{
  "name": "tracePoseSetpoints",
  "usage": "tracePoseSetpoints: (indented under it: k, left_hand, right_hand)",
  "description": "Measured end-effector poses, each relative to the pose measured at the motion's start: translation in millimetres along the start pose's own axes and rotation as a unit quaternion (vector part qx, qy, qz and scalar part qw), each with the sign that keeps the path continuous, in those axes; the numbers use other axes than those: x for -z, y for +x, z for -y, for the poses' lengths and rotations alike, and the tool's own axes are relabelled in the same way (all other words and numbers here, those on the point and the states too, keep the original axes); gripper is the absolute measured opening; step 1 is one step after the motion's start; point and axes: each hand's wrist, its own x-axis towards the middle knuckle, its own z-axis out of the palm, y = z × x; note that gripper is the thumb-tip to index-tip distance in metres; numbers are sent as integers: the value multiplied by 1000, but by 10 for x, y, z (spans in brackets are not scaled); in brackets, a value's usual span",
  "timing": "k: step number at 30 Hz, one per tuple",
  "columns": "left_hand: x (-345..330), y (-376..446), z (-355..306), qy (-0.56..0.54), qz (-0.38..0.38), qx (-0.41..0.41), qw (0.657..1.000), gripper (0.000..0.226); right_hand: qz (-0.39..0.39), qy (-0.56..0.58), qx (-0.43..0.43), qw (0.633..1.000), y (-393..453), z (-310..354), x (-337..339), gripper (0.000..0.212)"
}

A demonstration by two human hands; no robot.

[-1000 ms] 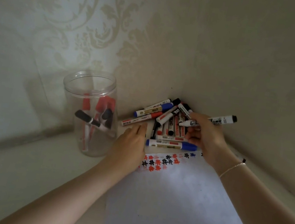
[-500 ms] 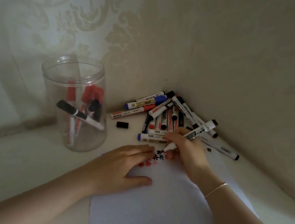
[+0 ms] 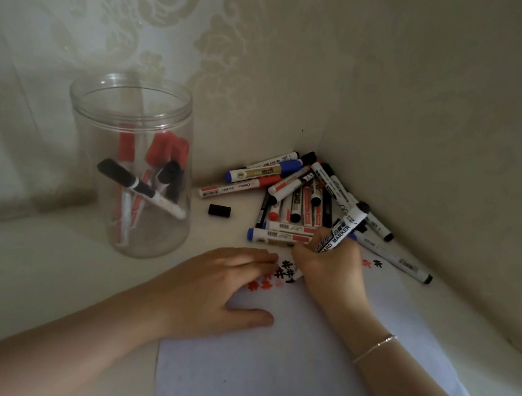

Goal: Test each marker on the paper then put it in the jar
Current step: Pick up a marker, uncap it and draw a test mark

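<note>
A white sheet of paper [image 3: 272, 390] lies nearest on the pale desk [image 3: 16, 267]. The left hand [image 3: 217, 287] rests flat on it, fingers straight, its grip holding nothing. The right hand [image 3: 332, 272] has its grip curled round a white-barrelled black board marker [image 3: 340, 233], tip down at black and red test marks [image 3: 274, 274]. Beyond lie a loose black cap [image 3: 219, 210] and a clear plastic jar [image 3: 133, 169] holding markers. A heap of markers [image 3: 297, 197] fills the corner of cream patterned wallpaper [image 3: 179, 18].

One jar [image 3: 127, 161] — one paper [image 3: 275, 373]
</note>
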Motion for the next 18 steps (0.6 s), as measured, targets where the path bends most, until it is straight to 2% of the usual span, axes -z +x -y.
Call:
tracePoseSetpoints:
  k: [13, 18]
  left_hand:
    - [-1, -7, 4, -8, 7, 10, 1000, 78]
    - [-12, -1, 15, -8, 1, 5, 1000, 78]
  right_hand:
    - [-1, -4, 6, 1000, -22, 37, 2, 22]
    - [-2, 28, 0, 1000, -11, 55, 24, 13]
